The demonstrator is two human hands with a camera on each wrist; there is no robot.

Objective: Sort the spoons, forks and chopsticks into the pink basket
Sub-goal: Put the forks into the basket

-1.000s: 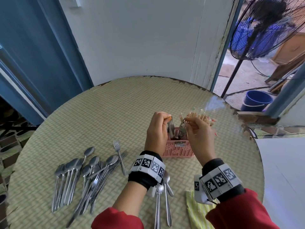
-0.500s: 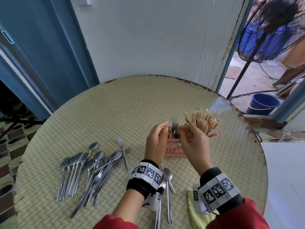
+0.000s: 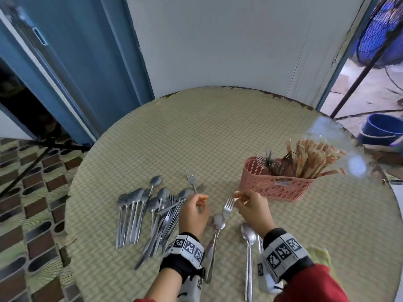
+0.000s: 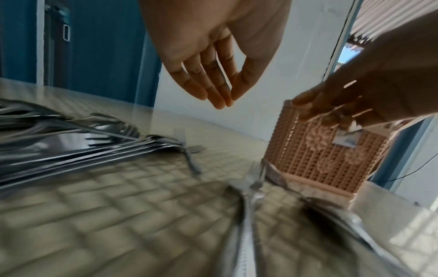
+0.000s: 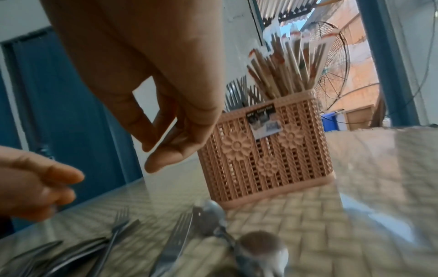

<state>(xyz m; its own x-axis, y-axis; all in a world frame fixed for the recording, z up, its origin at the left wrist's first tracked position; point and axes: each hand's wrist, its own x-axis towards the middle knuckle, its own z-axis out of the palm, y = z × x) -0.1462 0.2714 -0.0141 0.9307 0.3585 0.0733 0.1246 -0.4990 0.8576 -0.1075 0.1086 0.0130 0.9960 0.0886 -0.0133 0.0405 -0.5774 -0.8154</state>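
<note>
Both hands have left the basket (image 3: 275, 186) near the table's right edge, forks and chopsticks (image 3: 311, 158) standing inside. Left hand (image 3: 194, 212) and right hand (image 3: 253, 211), fingers loose and empty, now hover over loose cutlery (image 3: 150, 212) at the near edge; next pick-up pending.

A glossy, glass-like sheen is being shown by the round table (image 3: 218, 136), whose top is patterned like pale woven matting and is reflecting light near its far right edge. Polished, mirror-bright metal is being seen in the loose spoons and forks (image 3: 150, 212) lying on it, while the pink basket (image 3: 274, 186) is looking like matt moulded plastic, perforated in a lattice with raised flower reliefs. Printed paper sleeves are being seen on the chopsticks (image 3: 311, 158) standing in it.
</note>
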